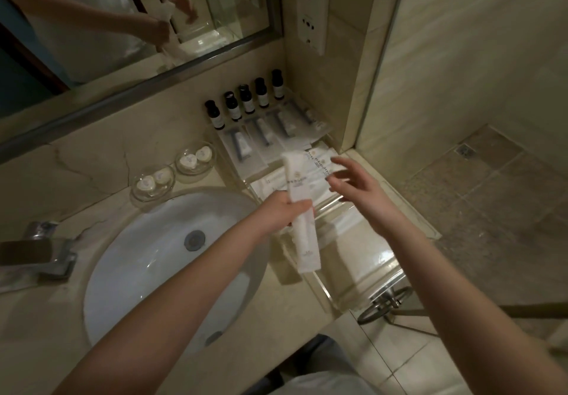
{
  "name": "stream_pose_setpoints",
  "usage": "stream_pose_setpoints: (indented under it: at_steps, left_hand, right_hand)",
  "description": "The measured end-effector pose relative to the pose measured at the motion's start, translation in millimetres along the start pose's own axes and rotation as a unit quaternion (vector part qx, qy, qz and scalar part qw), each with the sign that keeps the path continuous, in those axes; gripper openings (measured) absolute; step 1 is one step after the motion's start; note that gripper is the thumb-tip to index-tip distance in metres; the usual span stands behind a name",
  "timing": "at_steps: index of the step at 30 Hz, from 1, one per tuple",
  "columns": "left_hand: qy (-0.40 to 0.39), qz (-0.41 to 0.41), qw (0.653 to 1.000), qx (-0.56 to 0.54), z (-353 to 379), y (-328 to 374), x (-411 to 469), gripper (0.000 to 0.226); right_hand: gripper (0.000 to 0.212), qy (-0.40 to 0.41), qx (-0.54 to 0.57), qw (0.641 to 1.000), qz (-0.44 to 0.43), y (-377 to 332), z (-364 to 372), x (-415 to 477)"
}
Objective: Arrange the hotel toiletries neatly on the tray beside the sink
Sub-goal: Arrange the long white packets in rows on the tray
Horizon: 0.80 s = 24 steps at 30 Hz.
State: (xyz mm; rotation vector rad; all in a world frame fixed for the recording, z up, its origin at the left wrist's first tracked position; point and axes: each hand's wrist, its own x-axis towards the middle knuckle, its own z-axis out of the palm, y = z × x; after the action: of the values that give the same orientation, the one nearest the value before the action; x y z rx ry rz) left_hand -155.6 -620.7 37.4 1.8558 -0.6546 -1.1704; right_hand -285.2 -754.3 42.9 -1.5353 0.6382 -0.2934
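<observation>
Stood upright in a row at the clear tray's (333, 202) far end, right of the sink: five dark, white-labelled bottles (246, 102). Lay flat nearer: white packets (321, 161). Was held upright just right of the sink: long white sachet (295, 179).

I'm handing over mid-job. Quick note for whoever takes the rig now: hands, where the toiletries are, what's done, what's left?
Left hand grips a white packet above the tray's front; a blurred second may hang below.
Right hand is open, fingers spread over the tray, holding nothing.
Done: five dark bottles in a row at the tray's back, toothbrush kits laid before them, flat white packets nearer the front.
Left: probably lay the held packet beside the flat ones and square them.
Soap dishes sit between sink and tray.
</observation>
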Motion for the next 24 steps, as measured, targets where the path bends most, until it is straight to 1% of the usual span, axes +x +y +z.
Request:
stream_pose_setpoints:
  at_steps: [1,3,5,7,9,11,13,14,16,19,22,24]
  left_hand:
    - [-0.035,0.000,0.999,0.027,7,5,-1,0.020]
    - [-0.080,-0.004,0.994,0.068,22,13,0,0.019]
    - [-0.102,-0.012,0.991,0.080,34,15,4,0.013]
    - [-0.103,-0.013,0.991,0.087,41,14,9,0.013]
    - [-0.072,0.001,0.992,0.107,46,8,15,0.019]
    - [-0.030,0.031,0.983,0.178,46,-6,20,0.027]
    - [-0.008,0.062,0.957,0.283,43,-24,25,0.035]
    - [-0.010,0.074,0.940,0.334,41,-34,27,0.038]
    - [-0.027,0.089,0.912,0.400,41,-51,28,0.041]
    - [-0.039,0.120,0.882,0.453,47,-65,24,0.045]
    - [-0.038,0.161,0.848,0.503,55,-72,21,0.048]
    - [-0.044,0.173,0.821,0.542,59,-75,20,0.050]
  right_hand:
    - [0.038,-0.038,-0.010,0.999,-0.019,-8,-3,3]
    - [0.033,-0.082,-0.029,0.995,-0.045,-17,-7,7]
    - [0.021,-0.066,-0.024,0.996,-0.046,-16,-11,8]
    - [0.015,-0.015,-0.017,0.999,-0.036,-11,-20,6]
    - [0.014,0.062,-0.007,0.998,-0.017,-1,-34,3]
    - [0.015,0.147,0.002,0.989,0.010,14,-49,0]
    - [0.008,0.226,0.002,0.973,0.054,30,-61,-5]
    - [0.005,0.256,0.007,0.964,0.076,39,-66,-8]
    - [0.007,0.298,0.017,0.947,0.122,57,-69,-13]
    - [0.011,0.328,-0.007,0.924,0.197,81,-62,-16]
    - [0.028,0.336,-0.073,0.908,0.240,97,-53,-16]
    - [0.038,0.319,-0.133,0.900,0.266,101,-51,-16]
